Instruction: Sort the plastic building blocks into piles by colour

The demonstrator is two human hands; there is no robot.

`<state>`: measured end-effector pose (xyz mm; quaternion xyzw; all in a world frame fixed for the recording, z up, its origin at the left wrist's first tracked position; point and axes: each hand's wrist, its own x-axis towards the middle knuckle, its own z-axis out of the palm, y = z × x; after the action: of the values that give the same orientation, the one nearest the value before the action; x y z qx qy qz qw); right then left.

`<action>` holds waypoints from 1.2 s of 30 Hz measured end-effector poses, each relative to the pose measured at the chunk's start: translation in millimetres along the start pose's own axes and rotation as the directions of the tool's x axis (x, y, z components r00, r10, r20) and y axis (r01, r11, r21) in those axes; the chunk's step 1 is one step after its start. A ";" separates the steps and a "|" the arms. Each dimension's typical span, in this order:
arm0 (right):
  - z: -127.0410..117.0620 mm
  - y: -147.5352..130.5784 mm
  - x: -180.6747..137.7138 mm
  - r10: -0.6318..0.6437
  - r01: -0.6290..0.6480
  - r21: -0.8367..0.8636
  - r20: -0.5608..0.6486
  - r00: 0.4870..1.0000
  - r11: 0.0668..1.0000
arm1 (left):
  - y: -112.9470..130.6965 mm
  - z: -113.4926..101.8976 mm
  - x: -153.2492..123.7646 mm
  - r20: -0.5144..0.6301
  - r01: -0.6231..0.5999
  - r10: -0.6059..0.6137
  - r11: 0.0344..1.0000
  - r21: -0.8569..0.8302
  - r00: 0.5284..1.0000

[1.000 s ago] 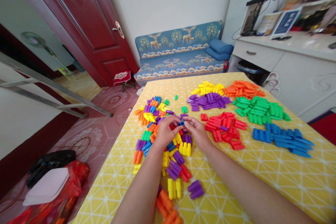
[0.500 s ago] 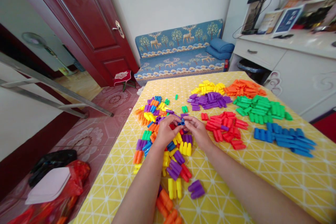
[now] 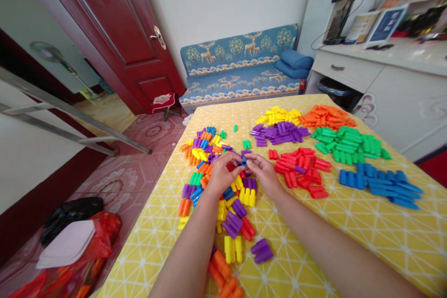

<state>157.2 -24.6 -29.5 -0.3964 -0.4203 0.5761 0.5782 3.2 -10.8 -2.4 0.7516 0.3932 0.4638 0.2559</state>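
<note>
A small blue plastic piece of joined round tubes is pinched between both hands, above the table. My left hand grips it from the left, fingers closed; my right hand has its fingertips closed on the other side. Beneath and around the left hand lies a mixed heap of tube pieces in orange, purple, yellow, green and blue. Close below the hands are a yellow piece and purple pieces. To the right of my right hand spreads a red pile.
Sorted piles stand farther right: purple, yellow, orange, green and blue. A yellow patterned cloth covers the table. Beyond it is a blue sofa; a metal ladder leans at left.
The view has shifted very slightly. Both hands stay in place around the blue piece, and the piles look the same.
</note>
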 end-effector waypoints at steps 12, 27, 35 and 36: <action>-1.1 1.8 1.3 0.001 -0.001 0.005 0.009 1.000 1.000 | -0.4 0.8 -0.6 0.011 0.017 -0.017 1.000 -0.018 1.000; -1.2 -0.2 0.8 0.006 -0.006 0.018 0.031 0.999 1.000 | 5.6 -1.4 1.2 0.018 -0.027 0.027 1.000 0.000 0.999; -0.7 -1.3 0.2 -0.021 0.023 -0.036 0.037 0.999 0.999 | 2.9 0.2 -0.5 0.023 0.023 -0.022 0.998 -0.051 0.999; -0.7 -1.6 0.3 -0.023 0.024 -0.031 0.040 0.999 0.999 | 2.4 0.3 -0.6 0.021 0.023 -0.022 0.998 -0.050 1.000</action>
<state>158.4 -24.3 -28.2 -0.3889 -0.4454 0.5702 0.5703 4.2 -12.6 -1.0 0.7451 0.3871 0.4629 0.2842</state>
